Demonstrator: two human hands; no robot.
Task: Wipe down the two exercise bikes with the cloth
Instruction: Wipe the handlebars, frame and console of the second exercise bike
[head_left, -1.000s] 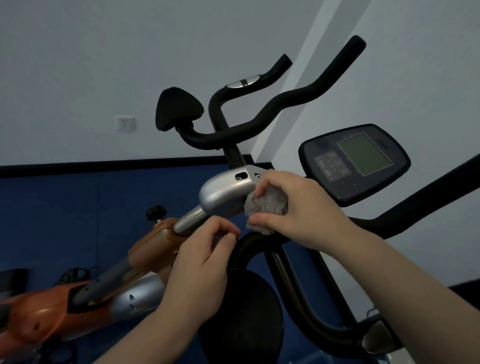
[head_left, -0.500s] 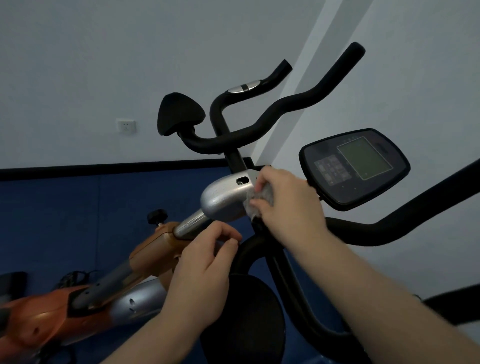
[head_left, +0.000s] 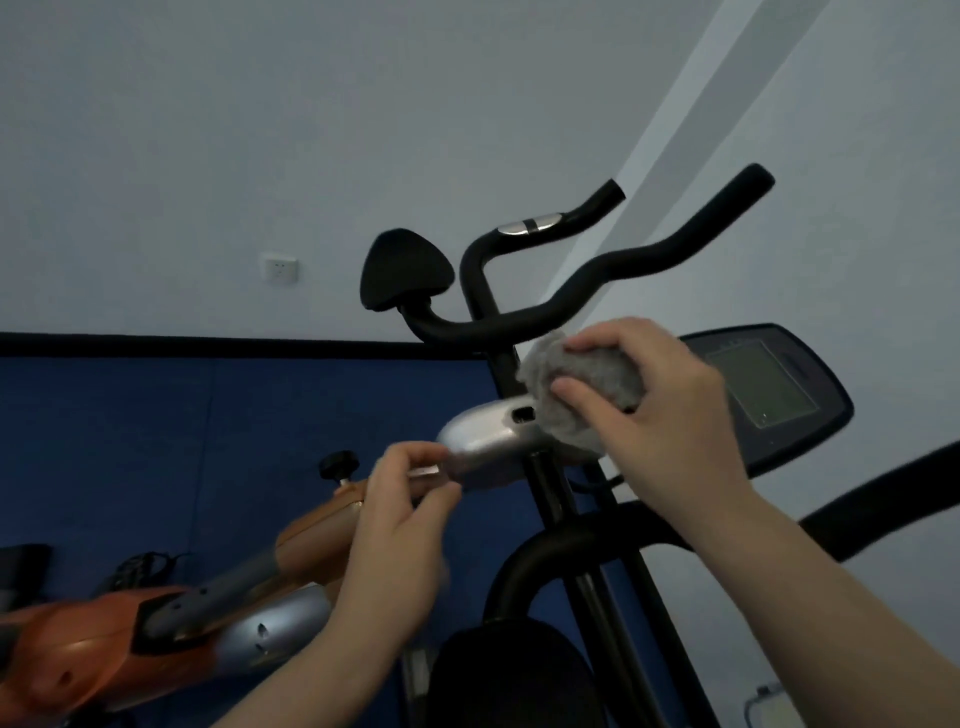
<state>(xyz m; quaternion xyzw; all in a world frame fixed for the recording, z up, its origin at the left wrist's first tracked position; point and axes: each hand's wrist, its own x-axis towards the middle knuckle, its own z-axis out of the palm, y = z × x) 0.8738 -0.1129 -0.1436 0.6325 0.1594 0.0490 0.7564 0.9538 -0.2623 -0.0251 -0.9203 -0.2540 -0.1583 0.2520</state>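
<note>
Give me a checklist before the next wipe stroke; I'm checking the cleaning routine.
1. Crumpled grey cloth gripped by right hand: ok.
2. Cloth touching the silver metal handlebar bracket: ok.
3. Left hand steadying the bracket's lower end: ok.
4. Black console with green screen not yet under the cloth: ok.
5. Cloth damp: cannot tell.

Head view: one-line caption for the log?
Right hand wipes bike's silver housing with grey cloth; left hand steadies it.
</note>
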